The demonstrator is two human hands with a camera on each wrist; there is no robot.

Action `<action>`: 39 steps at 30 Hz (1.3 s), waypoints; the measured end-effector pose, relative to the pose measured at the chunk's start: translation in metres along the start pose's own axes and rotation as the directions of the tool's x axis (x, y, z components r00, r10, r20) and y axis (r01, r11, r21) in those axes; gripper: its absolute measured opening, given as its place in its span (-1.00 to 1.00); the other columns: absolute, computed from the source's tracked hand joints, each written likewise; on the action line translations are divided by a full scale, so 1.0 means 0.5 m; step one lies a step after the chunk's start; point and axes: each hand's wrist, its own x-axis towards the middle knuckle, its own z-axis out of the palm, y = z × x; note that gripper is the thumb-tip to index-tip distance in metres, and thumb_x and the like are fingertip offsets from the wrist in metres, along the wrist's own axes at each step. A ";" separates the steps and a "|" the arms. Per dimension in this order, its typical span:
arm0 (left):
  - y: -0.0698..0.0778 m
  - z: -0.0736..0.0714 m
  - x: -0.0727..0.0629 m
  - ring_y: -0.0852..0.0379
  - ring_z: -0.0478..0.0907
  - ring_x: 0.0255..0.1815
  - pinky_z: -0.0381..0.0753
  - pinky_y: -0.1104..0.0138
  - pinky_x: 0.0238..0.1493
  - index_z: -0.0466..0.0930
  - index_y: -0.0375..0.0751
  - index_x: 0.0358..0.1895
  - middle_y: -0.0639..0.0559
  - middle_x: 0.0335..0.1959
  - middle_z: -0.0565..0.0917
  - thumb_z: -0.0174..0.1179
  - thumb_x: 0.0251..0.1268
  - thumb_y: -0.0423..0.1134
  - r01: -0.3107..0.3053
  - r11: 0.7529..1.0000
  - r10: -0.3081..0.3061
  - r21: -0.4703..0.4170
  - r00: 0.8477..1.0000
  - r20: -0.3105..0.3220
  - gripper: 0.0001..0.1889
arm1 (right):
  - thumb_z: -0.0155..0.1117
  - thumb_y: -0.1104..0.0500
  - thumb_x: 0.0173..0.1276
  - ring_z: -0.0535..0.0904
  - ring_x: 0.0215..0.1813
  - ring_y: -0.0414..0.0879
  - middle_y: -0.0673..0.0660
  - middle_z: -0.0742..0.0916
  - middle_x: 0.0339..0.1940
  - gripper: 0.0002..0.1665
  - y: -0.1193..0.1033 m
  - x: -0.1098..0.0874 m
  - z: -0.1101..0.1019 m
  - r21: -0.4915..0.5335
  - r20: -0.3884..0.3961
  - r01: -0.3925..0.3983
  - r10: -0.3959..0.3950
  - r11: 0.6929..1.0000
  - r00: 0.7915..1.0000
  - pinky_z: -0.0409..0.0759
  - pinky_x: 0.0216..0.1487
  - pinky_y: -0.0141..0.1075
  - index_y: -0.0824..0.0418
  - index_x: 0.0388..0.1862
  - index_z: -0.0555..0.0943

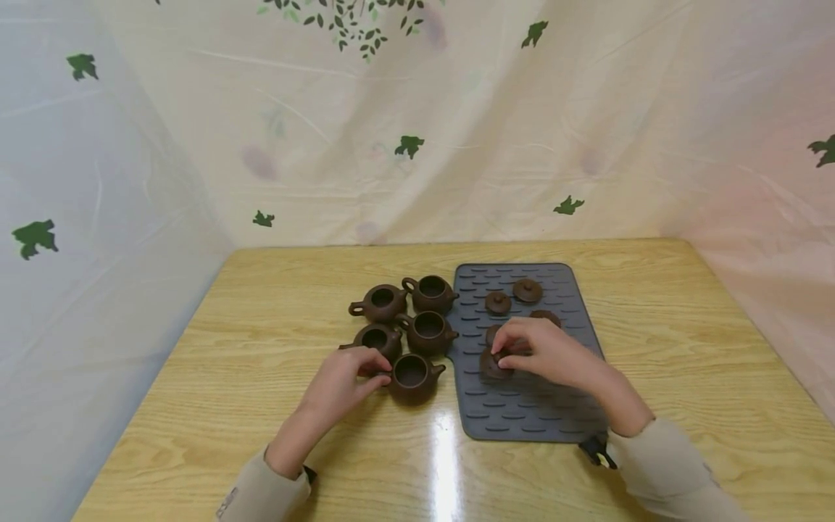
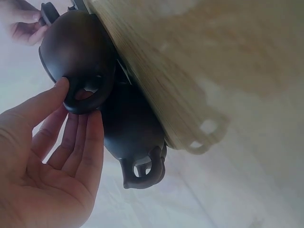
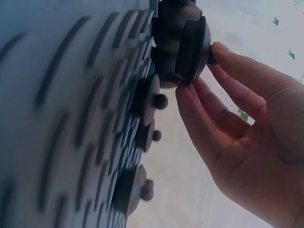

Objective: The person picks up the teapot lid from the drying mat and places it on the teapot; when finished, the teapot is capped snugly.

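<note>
Teapot (image 1: 414, 391) and lid (image 3: 192, 50) are each in a hand. On the counter (image 1: 228, 420), the left hand's (image 1: 344, 380) fingers pinch the near, lidless pot's handle (image 2: 85, 105); to the right, the right hand's (image 1: 546, 351) fingers hold the lid's knob above the grey mat (image 1: 541, 420). Four other open teapots (image 1: 430, 346) and further lids (image 1: 527, 291) are farther off.

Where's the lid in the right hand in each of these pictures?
Head: the lid is right of centre, in the lower half.
Left wrist: the lid is near the top left corner.
Right wrist: the lid is in the upper half, right of centre.
Shared landmark: the right hand holding it.
</note>
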 end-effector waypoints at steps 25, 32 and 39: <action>0.006 0.002 0.002 0.22 0.71 -0.30 0.70 0.39 -0.21 0.73 -0.03 -0.35 0.11 -0.34 0.75 0.46 0.11 -0.30 0.003 1.000 -0.002 0.026 1.000 -0.025 -0.90 | 0.38 0.10 0.35 0.62 -0.15 -0.25 -0.10 0.66 -0.15 -0.88 -0.092 0.088 0.033 0.016 0.052 0.097 -0.098 0.995 0.994 0.68 -0.08 -0.30 -0.06 -0.15 0.66; 0.005 0.005 0.005 0.22 0.71 -0.32 0.69 0.43 -0.25 0.74 -0.06 -0.36 0.09 -0.35 0.75 0.47 0.10 -0.31 0.000 1.000 0.000 0.007 1.000 -0.026 -0.90 | 0.38 0.15 0.35 0.67 0.00 -0.14 -0.04 0.68 -0.12 -0.87 -0.117 0.109 0.041 0.035 0.073 0.135 -0.137 0.990 0.988 0.69 0.05 -0.34 0.03 -0.14 0.67; 0.006 0.006 0.006 0.22 0.70 -0.32 0.67 0.45 -0.27 0.74 -0.06 -0.36 0.09 -0.34 0.75 0.47 0.09 -0.31 0.005 1.000 -0.005 0.007 1.000 -0.023 -0.90 | 0.37 0.14 0.36 0.68 -0.02 -0.14 -0.02 0.68 -0.10 -0.87 -0.137 0.125 0.052 0.030 0.089 0.154 -0.156 0.988 0.984 0.70 0.03 -0.34 0.05 -0.12 0.67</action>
